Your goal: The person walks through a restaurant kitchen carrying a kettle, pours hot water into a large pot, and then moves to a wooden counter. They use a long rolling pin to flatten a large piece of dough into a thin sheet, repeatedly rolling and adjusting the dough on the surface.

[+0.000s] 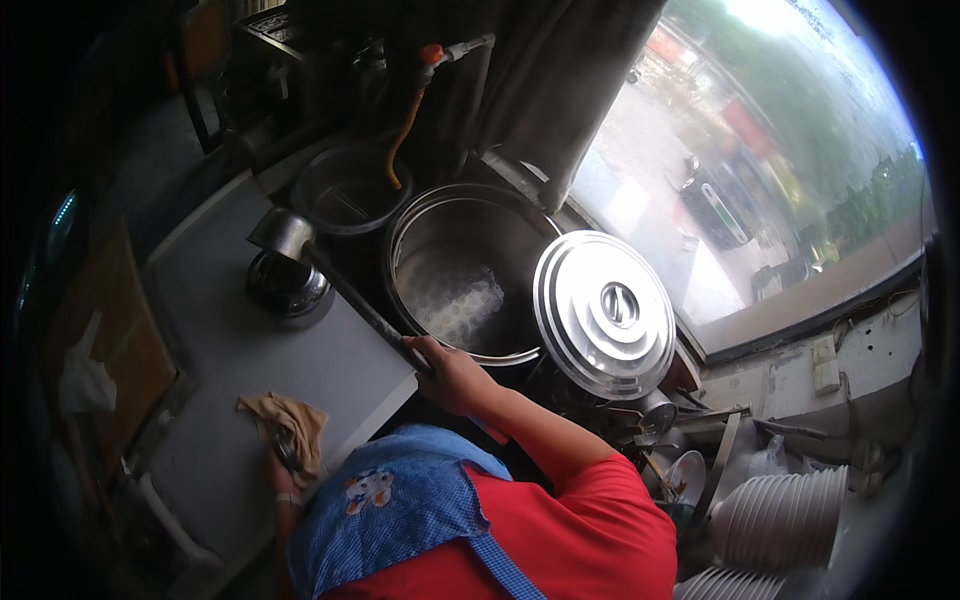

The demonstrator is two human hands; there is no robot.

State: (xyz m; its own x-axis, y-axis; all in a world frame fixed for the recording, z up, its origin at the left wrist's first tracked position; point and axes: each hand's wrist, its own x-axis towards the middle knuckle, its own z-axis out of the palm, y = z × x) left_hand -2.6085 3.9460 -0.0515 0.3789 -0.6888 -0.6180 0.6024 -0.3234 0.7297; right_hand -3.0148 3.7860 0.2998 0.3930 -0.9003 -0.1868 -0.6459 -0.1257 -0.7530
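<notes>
My right hand (450, 375) is closed on the long handle of a metal ladle (282, 234), whose deep cup is tilted over a shiny metal pot or kettle (289, 289) on the grey worktop (217, 345). Near the worktop's front edge my left hand (282, 476) is at a tan cloth (304, 427), with a small dark shiny thing on it; the fingers are mostly hidden, so the grip cannot be told. Beyond my right forearm stands a large steel stockpot (397, 262) with pale foamy liquid inside. Its round steel lid (592, 337) leans at the right rim.
Behind the worktop is a dark basin (300, 202) with an orange hose (406, 131) from a red-handled tap (431, 53). Stacked white bowls (780, 517) are at lower right. A wooden board (112, 330) stands at left. A window (720, 195) is at upper right.
</notes>
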